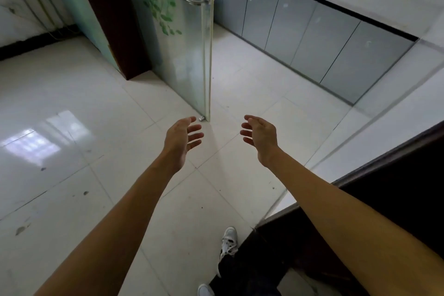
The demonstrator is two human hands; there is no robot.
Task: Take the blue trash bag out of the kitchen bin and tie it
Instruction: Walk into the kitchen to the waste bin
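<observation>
Both arms stretched fwd at frame centre: left hand (pixel 181 136) and right hand (pixel 260 136) apart, palms facing, fingers spread, holding nothing, over the white tile floor (pixel 72 103). Glass door (pixel 189 55) edge-on just above them; grey cabinets (pixel 312 38) upper right. White sneaker (pixel 229 240) bottom centre. Bin and blue bag out of frame.

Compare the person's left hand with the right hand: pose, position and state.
The bare left hand hangs just below the frosted glass door's bottom corner, while the bare right hand hangs over open white floor tile toward the grey cabinets. The left hand's fingers point right; the right hand's point left, so the palms face each other. Both are open, fingers loosely curled, empty, at about the same height in the picture.
</observation>
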